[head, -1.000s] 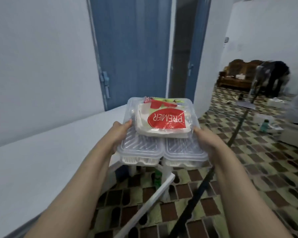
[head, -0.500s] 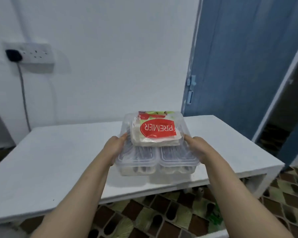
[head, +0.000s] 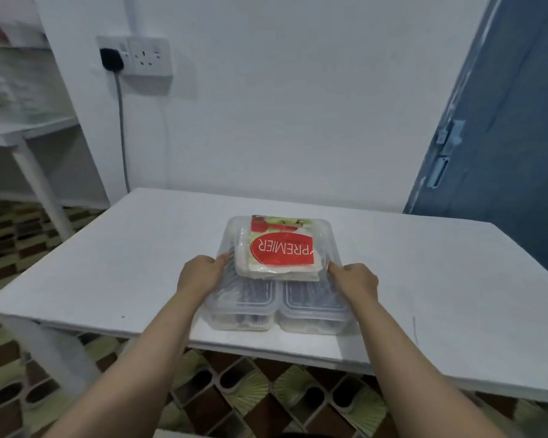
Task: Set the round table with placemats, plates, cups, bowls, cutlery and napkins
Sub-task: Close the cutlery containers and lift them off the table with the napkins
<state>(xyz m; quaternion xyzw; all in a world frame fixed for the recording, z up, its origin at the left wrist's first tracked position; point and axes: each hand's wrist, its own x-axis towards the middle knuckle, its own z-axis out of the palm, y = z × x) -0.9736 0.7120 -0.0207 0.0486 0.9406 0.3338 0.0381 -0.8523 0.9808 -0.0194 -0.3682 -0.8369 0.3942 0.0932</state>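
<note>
Left hand and right hand clamp the sides of the clear boxes on the table, napkin pack between them on top

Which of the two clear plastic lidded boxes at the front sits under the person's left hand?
The clear plastic box on the left, with grey cutlery showing through its lid; the left hand grips that side, unlike the right-hand box.

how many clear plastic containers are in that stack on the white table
3 that show: two lidded containers side by side at the bottom, left and right, and one across them under the napkin pack. More may be hidden.
</note>
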